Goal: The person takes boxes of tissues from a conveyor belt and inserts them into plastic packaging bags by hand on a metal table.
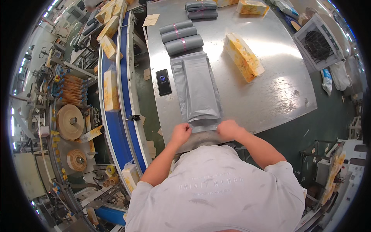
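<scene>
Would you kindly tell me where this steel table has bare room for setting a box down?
Bare steel table lies right of the grey mailer bags, below the yellow box. Crowded: the far-left strip with bag rolls and phone. Both hands grip the stack's near edge.
</scene>
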Motion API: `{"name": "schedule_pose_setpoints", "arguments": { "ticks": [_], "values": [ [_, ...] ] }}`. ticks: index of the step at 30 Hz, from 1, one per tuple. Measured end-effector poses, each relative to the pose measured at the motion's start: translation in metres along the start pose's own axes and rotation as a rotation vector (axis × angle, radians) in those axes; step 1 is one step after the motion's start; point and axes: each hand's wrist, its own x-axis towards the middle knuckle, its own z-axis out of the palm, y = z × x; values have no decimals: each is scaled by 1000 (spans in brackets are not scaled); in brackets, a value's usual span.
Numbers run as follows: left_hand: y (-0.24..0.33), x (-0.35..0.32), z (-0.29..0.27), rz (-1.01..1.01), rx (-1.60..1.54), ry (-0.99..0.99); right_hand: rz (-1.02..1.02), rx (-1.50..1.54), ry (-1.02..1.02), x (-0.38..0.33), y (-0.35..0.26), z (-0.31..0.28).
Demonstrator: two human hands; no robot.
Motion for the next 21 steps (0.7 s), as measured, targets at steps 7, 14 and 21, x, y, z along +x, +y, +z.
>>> {"name": "schedule_pose_setpoints", "arguments": {
  "ticks": [7,14,21],
  "values": [
    [-34,-12,31,-19,-65,56,-15,213,569,78,-42,47],
    [-47,-11,40,-32,-369,65,-328,370,687,88,-63,54],
    [-33,-10,25,202,-243,66,-226,558,627,92,-61,57]
  ]
}}
